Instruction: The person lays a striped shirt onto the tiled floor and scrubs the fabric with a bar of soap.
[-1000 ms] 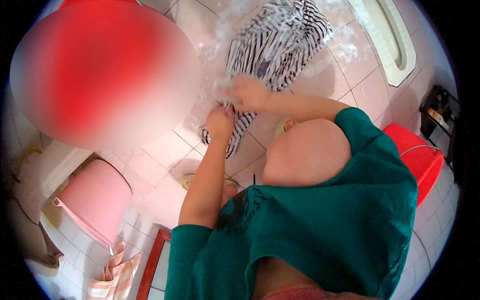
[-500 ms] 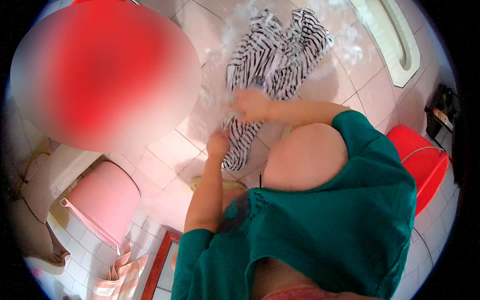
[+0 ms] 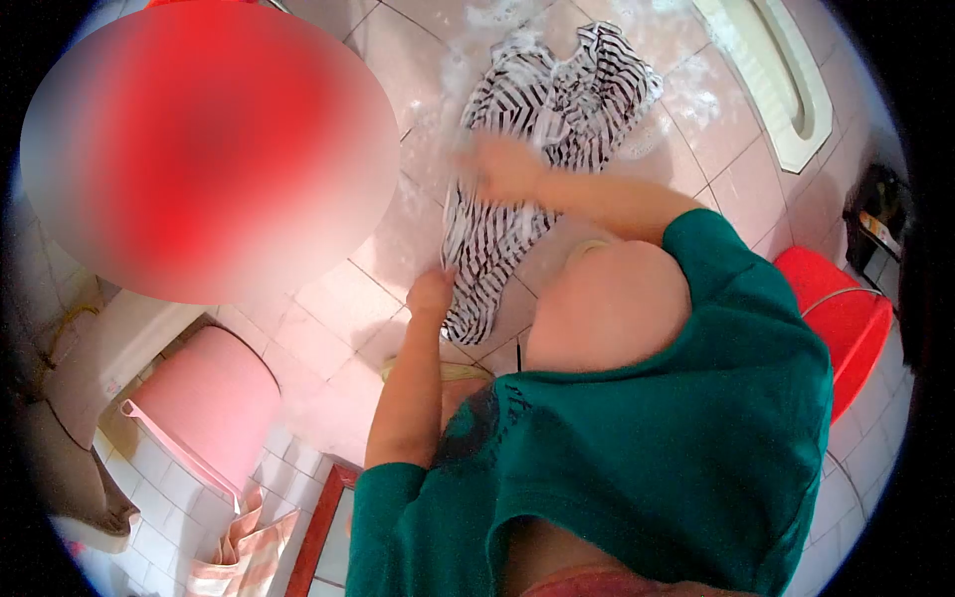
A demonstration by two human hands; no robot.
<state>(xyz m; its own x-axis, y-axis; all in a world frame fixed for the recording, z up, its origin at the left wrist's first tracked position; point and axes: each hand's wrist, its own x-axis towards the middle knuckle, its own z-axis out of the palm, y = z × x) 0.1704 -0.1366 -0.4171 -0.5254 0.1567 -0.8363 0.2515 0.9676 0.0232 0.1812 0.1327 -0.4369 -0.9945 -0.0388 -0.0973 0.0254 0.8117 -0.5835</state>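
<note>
A wet black-and-white striped garment [image 3: 497,234] lies on the pink tiled floor, with white suds on and around its upper end. My left hand [image 3: 430,294] is closed on the garment's left edge near its lower end. Over the middle of the garment is my right hand [image 3: 505,169], palm side down, its fingers smeared by motion. Whether it holds anything is hidden by the blur.
White suds cover parts of the tiles [image 3: 696,99] beyond the garment. A squat toilet pan [image 3: 811,139] is at the upper right. A red bucket [image 3: 846,338] stands at my right, a pink bucket [image 3: 224,398] at my left. A blurred oval covers the upper left.
My right hand has moved up the garment, away from my body. The cloth between my hands lies wider and further right. My left hand has barely shifted and keeps its hold.
</note>
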